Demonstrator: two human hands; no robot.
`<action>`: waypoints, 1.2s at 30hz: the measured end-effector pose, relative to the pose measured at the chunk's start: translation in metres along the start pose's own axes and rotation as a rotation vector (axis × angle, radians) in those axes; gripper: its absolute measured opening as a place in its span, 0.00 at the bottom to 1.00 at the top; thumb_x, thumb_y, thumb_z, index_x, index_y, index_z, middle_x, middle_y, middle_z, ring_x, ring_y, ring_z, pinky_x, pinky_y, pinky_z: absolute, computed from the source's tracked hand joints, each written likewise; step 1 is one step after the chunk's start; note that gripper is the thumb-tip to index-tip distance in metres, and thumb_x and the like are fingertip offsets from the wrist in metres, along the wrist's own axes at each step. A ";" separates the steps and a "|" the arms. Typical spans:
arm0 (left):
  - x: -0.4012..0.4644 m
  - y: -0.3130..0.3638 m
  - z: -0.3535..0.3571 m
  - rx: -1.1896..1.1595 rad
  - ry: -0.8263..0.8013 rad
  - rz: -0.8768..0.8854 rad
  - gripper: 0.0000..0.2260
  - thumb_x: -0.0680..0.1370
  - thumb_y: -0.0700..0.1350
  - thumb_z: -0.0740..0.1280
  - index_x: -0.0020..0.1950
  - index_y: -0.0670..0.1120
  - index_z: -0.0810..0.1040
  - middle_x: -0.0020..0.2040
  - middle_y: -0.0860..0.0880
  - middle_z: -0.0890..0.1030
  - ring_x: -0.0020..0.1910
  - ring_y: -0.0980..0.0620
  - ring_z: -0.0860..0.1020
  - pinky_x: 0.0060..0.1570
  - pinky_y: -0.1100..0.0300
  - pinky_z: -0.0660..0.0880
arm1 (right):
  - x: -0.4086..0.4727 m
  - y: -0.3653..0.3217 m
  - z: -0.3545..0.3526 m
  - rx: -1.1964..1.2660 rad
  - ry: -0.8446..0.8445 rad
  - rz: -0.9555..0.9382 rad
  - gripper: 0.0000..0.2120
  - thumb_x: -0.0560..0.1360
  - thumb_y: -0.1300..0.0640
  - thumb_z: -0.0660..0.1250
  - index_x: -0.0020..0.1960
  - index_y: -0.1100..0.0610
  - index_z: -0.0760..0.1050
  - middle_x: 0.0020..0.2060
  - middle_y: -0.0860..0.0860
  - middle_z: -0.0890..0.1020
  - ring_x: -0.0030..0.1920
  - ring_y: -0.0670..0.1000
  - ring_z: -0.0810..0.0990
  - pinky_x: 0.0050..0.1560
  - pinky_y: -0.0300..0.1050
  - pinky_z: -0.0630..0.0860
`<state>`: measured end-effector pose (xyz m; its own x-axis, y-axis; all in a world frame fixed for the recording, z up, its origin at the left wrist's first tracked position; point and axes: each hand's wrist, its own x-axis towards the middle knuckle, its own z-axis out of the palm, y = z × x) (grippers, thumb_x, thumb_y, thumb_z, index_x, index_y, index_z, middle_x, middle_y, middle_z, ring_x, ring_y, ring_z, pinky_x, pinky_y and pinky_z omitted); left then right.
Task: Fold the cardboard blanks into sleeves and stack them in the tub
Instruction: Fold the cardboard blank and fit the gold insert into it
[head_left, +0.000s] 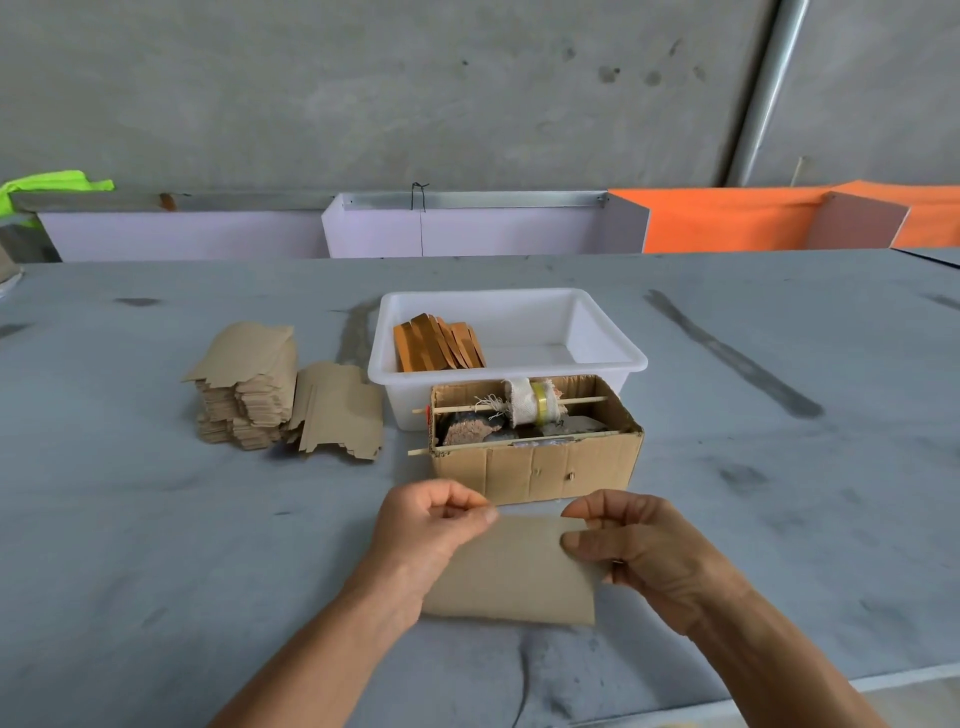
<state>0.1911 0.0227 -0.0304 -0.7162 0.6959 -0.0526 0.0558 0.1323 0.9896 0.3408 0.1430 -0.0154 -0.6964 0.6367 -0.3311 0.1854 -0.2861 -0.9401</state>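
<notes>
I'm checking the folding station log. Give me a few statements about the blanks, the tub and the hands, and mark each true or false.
1. Both the left hand and the right hand grip one cardboard blank. True.
2. The white tub is empty. False: folded sleeves lean at its left end.
3. The stack of unfolded blanks sits left of the tub. True.
4. The open cardboard box stands behind the tub. False: it stands in front, between the tub and the hands.
5. The held blank is inside the tub. False: it is over the table, nearer the person.
</notes>
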 end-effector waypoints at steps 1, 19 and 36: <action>0.000 0.001 0.000 -0.031 -0.014 -0.007 0.08 0.69 0.35 0.74 0.33 0.44 0.80 0.28 0.52 0.77 0.27 0.62 0.72 0.28 0.74 0.66 | -0.001 -0.001 0.001 0.019 -0.013 0.011 0.09 0.61 0.70 0.74 0.37 0.59 0.79 0.35 0.56 0.80 0.35 0.53 0.79 0.34 0.42 0.74; -0.002 0.016 -0.010 0.079 -0.244 0.246 0.11 0.68 0.29 0.72 0.33 0.44 0.79 0.30 0.54 0.78 0.32 0.59 0.75 0.35 0.68 0.71 | -0.003 -0.004 0.018 -0.004 -0.057 -0.176 0.12 0.69 0.71 0.68 0.32 0.57 0.81 0.30 0.52 0.80 0.32 0.48 0.76 0.31 0.38 0.72; -0.010 0.024 -0.014 0.045 -0.292 0.266 0.04 0.67 0.40 0.71 0.36 0.41 0.78 0.32 0.49 0.76 0.32 0.57 0.72 0.33 0.65 0.69 | -0.006 -0.008 0.019 -0.060 -0.105 -0.296 0.10 0.68 0.70 0.71 0.33 0.57 0.83 0.31 0.52 0.81 0.32 0.46 0.78 0.32 0.38 0.74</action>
<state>0.1897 0.0093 -0.0043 -0.4448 0.8808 0.1625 0.2480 -0.0532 0.9673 0.3305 0.1281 -0.0045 -0.7936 0.6075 -0.0356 0.0025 -0.0553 -0.9985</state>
